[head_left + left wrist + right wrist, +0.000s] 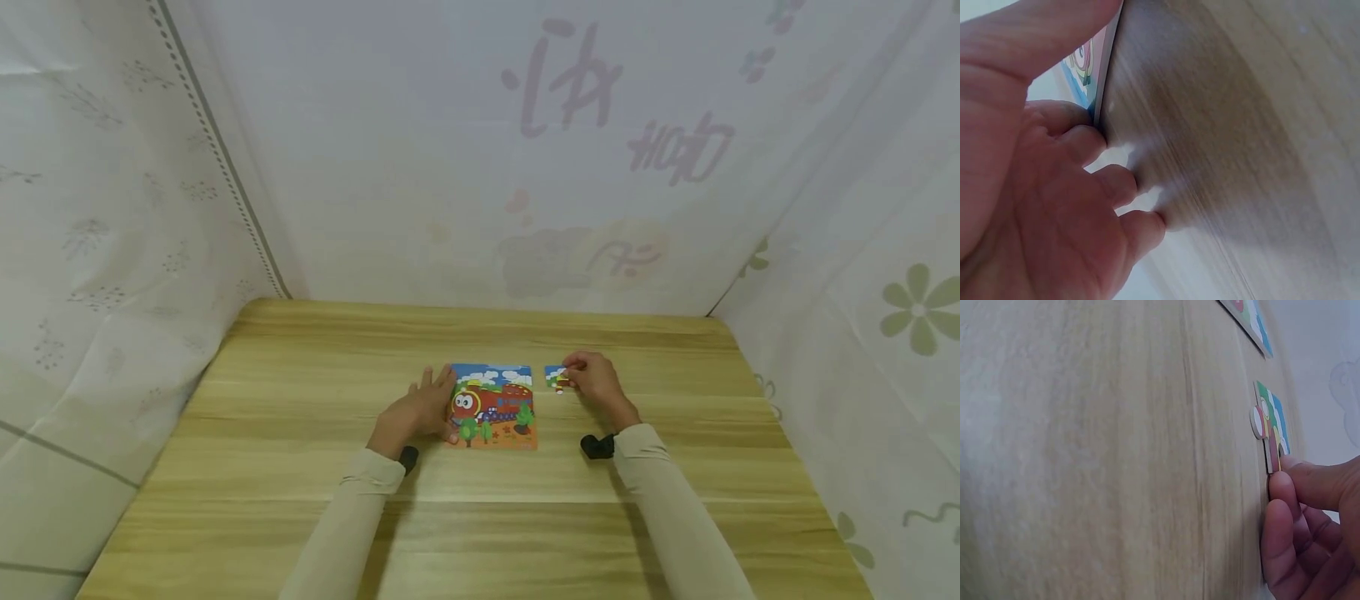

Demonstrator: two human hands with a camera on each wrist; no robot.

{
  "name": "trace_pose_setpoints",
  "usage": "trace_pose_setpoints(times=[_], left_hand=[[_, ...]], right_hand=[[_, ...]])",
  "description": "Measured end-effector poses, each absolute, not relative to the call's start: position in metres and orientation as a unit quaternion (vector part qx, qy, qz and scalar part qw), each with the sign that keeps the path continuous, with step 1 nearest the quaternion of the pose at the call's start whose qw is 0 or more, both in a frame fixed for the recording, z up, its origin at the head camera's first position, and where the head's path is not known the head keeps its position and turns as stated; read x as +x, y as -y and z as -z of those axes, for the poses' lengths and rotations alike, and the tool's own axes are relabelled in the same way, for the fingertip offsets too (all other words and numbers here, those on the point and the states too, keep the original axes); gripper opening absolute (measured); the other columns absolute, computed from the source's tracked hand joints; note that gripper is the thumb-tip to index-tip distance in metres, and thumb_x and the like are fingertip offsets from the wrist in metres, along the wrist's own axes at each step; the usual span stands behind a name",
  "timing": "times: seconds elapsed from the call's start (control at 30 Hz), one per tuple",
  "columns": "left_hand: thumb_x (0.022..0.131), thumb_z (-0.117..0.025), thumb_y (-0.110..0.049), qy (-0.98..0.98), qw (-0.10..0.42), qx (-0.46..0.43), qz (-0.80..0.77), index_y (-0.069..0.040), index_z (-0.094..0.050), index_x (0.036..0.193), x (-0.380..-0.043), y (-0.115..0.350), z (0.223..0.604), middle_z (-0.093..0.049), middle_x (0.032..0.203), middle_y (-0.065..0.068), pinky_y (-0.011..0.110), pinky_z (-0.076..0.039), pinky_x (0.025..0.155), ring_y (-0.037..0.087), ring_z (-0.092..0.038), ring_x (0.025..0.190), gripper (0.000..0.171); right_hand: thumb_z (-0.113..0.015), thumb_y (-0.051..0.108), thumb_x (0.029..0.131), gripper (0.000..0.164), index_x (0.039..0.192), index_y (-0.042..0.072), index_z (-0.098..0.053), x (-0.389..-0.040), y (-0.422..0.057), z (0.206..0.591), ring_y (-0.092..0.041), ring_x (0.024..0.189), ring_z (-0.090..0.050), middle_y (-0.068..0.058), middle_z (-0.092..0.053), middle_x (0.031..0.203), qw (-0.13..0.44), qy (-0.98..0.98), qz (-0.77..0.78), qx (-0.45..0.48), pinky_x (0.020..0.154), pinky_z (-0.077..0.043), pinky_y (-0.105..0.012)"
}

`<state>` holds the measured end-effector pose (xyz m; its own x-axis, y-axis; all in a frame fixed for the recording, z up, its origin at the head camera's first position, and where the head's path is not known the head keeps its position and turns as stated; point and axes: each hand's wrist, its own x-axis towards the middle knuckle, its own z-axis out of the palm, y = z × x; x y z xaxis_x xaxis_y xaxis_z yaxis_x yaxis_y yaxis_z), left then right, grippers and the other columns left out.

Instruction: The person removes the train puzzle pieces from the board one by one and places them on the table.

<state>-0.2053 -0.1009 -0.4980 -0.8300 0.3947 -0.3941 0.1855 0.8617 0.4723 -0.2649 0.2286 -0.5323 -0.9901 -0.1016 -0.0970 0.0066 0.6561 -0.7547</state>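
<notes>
A square picture puzzle of a red cartoon train with a face lies flat on the table. My left hand is at its left side, thumb near the lower corner and fingers spread near the upper one. In the left wrist view, the fingertips touch the tabletop beside the puzzle's edge. To the right of the puzzle, my right hand pinches a small jigsaw piece between thumb and fingers. The right wrist view shows this jigsaw piece low against the table, with a rounded knob; my fingers hide one end of it.
The wooden table reaches back to a pale printed cloth. More patterned cloth hangs at the left and right. A black strap mount sits by my right wrist, another black mount by my left.
</notes>
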Motion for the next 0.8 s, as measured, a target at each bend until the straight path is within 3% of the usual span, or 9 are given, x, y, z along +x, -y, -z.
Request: trace_pose_setpoints(times=[0.2, 0.33, 0.57, 0.8], left_hand=[[0.071, -0.087, -0.034, -0.932, 0.249, 0.156, -0.212, 0.001, -0.01, 0.158, -0.206, 0.1, 0.499, -0.002, 0.166, 0.019, 0.063, -0.01, 0.118, 0.047, 0.003, 0.15, 0.121], [0.071, -0.087, -0.034, -0.933, 0.248, 0.159, -0.208, 0.002, -0.01, 0.158, -0.206, 0.099, 0.5, -0.003, 0.166, 0.02, 0.064, -0.01, 0.118, 0.048, 0.003, 0.15, 0.121], [0.074, -0.084, -0.034, -0.935, 0.242, 0.169, -0.197, 0.002, -0.008, 0.158, -0.205, 0.099, 0.498, -0.002, 0.165, 0.021, 0.065, -0.01, 0.117, 0.048, 0.004, 0.15, 0.119], [0.075, -0.082, -0.037, -0.936, 0.24, 0.163, -0.2, 0.004, -0.008, 0.157, -0.203, 0.096, 0.498, 0.0, 0.165, 0.023, 0.068, -0.008, 0.116, 0.05, 0.005, 0.149, 0.118]], right_hand=[[-0.067, 0.007, 0.093, 0.014, 0.104, 0.0, -0.071, -0.262, -0.227, 0.529, -0.014, 0.066, -0.063, -0.01, -0.07, 0.085, 0.052, -0.927, 0.37, -0.026, 0.062, -0.046, -0.026], [-0.066, 0.007, 0.093, 0.015, 0.105, 0.0, -0.07, -0.26, -0.228, 0.528, -0.014, 0.066, -0.063, -0.01, -0.069, 0.084, 0.053, -0.927, 0.372, -0.017, 0.061, -0.046, -0.026], [-0.066, 0.01, 0.094, 0.028, 0.12, -0.003, -0.064, -0.258, -0.232, 0.527, -0.015, 0.07, -0.067, -0.013, -0.067, 0.093, 0.067, -0.911, 0.406, -0.019, 0.065, -0.053, -0.028], [-0.064, 0.009, 0.095, 0.029, 0.12, -0.004, -0.064, -0.253, -0.221, 0.523, -0.029, 0.085, -0.069, -0.02, -0.068, 0.104, 0.041, -0.905, 0.422, -0.039, 0.075, -0.057, -0.04]])
